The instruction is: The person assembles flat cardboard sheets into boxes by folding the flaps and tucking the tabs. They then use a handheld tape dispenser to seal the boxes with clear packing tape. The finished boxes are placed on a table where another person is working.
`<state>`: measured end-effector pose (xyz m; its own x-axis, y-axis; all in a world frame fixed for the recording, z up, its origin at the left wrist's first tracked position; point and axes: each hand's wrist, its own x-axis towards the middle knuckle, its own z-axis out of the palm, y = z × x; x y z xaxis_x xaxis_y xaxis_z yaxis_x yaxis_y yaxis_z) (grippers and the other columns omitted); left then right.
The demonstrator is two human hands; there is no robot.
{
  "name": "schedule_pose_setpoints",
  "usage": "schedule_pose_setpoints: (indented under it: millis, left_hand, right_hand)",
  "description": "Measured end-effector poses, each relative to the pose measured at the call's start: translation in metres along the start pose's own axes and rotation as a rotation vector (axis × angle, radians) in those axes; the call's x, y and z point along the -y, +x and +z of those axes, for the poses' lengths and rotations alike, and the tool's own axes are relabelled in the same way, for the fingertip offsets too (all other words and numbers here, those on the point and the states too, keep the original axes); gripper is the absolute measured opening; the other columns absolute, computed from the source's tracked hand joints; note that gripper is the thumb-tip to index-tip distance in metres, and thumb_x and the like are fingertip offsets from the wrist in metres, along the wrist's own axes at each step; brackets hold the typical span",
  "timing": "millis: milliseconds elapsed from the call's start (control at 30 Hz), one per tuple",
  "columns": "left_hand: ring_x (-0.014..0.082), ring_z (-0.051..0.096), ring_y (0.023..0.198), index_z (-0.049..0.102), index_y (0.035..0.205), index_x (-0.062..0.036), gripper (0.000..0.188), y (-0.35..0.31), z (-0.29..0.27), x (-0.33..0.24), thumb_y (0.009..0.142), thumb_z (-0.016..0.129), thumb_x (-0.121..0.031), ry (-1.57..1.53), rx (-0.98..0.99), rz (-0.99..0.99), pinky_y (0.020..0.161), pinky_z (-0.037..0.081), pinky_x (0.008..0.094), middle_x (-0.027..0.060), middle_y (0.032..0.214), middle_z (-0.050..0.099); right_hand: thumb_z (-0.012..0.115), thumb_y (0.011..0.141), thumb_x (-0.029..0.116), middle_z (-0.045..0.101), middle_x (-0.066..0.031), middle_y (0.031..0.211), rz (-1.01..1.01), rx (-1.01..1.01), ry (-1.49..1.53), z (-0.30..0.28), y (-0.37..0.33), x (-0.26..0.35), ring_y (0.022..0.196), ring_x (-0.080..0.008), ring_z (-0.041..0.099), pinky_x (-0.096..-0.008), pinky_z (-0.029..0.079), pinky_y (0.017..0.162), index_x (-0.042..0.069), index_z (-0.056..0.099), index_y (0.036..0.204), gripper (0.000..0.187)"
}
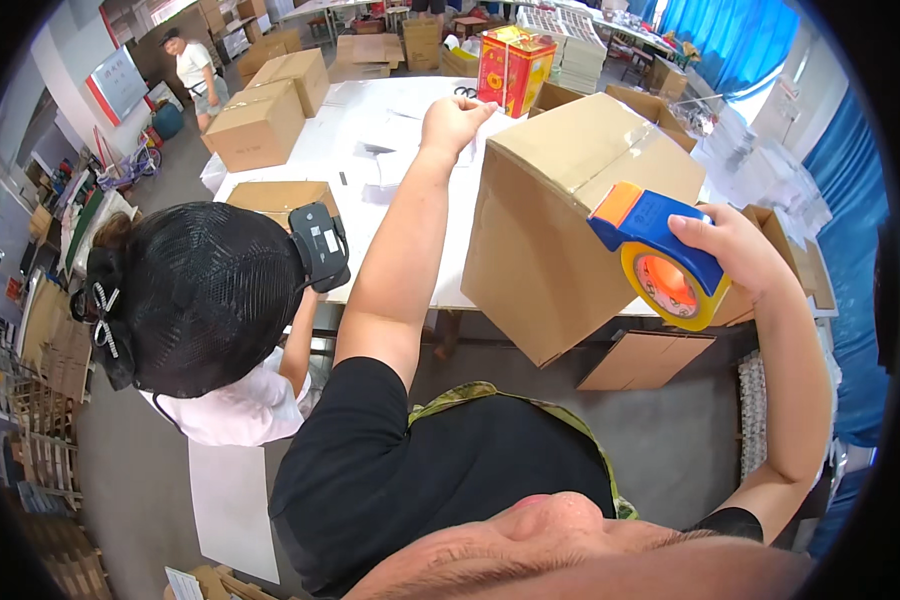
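My right hand (735, 245) grips a blue tape dispenser (660, 222) with an orange front piece and a yellow-edged tape roll. The dispenser is held in front of the right side of a large cardboard box (550, 245), which stands tilted at the near table edge. Clear tape shows along the box's top. Stretched out beyond the box's left side, my left hand (455, 125) has its fingers pinched together; what they hold, if anything, is too small to make out. Close to those fingertips are black scissors (465, 91) and a red and yellow carton (512, 72).
A co-worker in a black hairnet (205, 300) stands close at my left. Closed cardboard boxes (260, 125) sit on the white table (355, 105). A flattened carton (645, 360) leans below the table. Blue curtains (850, 190) hang at the right. Another person (195, 70) stands far left.
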<state>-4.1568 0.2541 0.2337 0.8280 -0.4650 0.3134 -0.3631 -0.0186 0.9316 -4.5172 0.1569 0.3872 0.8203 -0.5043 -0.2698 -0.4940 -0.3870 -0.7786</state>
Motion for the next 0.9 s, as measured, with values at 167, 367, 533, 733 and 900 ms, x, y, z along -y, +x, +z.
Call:
schedule_pose_setpoints:
  millis: [167, 367, 533, 733, 900]
  left_hand:
    - [0.0118, 0.055, 0.064, 0.071, 0.080, -0.0023, 0.032, 0.020, 0.004, 0.026, 0.075, 0.079, -0.032, 0.222, 0.067, -0.038, 0.060, 0.045, 0.0292, 0.0055, 0.071, 0.066]
    - [0.0157, 0.058, 0.063, 0.071, 0.079, -0.0044, 0.031, 0.032, 0.006, 0.046, 0.076, 0.075, -0.035, 0.392, 0.258, -0.038, 0.059, 0.046, 0.0314, 0.0065, 0.070, 0.066]
    - [0.0203, 0.066, 0.068, 0.063, 0.112, -0.0069, 0.048, 0.026, 0.001, 0.027, 0.079, 0.069, -0.042, 0.442, 0.418, -0.254, 0.063, 0.052, 0.0345, 0.0102, 0.079, 0.067]
    - [0.0321, 0.041, 0.130, 0.036, 0.144, -0.0160, 0.066, 0.002, 0.012, -0.011, 0.089, 0.052, -0.049, 0.811, -0.002, 0.040, 0.103, 0.034, 0.0538, 0.0173, 0.145, 0.039]
    - [0.0335, 0.013, 0.145, 0.032, 0.147, -0.0278, 0.064, -0.020, 0.065, -0.039, 0.093, 0.034, -0.061, 1.049, 0.523, 0.196, 0.110, 0.010, 0.0661, 0.0072, 0.157, 0.021]
  right_hand:
    - [0.069, 0.084, 0.038, 0.068, -0.0124, 0.096, 0.051, 0.002, 0.043, -0.007, 0.028, 0.004, 0.082, -0.0150, 0.066, -0.0260, 0.053, 0.074, -0.004, 0.063, 0.108, 0.050]
    - [0.069, 0.084, 0.038, 0.068, -0.0135, 0.096, 0.082, -0.018, 0.027, -0.006, 0.042, -0.002, 0.081, -0.0151, 0.066, -0.0262, 0.054, 0.073, -0.006, 0.062, 0.108, 0.051]
    - [0.069, 0.084, 0.038, 0.068, -0.0130, 0.097, 0.060, 0.051, 0.038, -0.006, 0.040, 0.002, 0.082, -0.0146, 0.066, -0.0258, 0.054, 0.074, -0.007, 0.061, 0.109, 0.052]
    - [0.067, 0.084, 0.040, 0.068, -0.0123, 0.096, 0.028, 0.085, 0.015, -0.014, 0.043, -0.002, 0.081, -0.0144, 0.067, -0.0254, 0.054, 0.073, -0.006, 0.061, 0.109, 0.053]
    - [0.068, 0.083, 0.046, 0.068, -0.0123, 0.097, 0.043, 0.128, -0.022, -0.014, 0.044, -0.008, 0.080, -0.0155, 0.067, -0.0261, 0.053, 0.074, -0.006, 0.062, 0.107, 0.058]
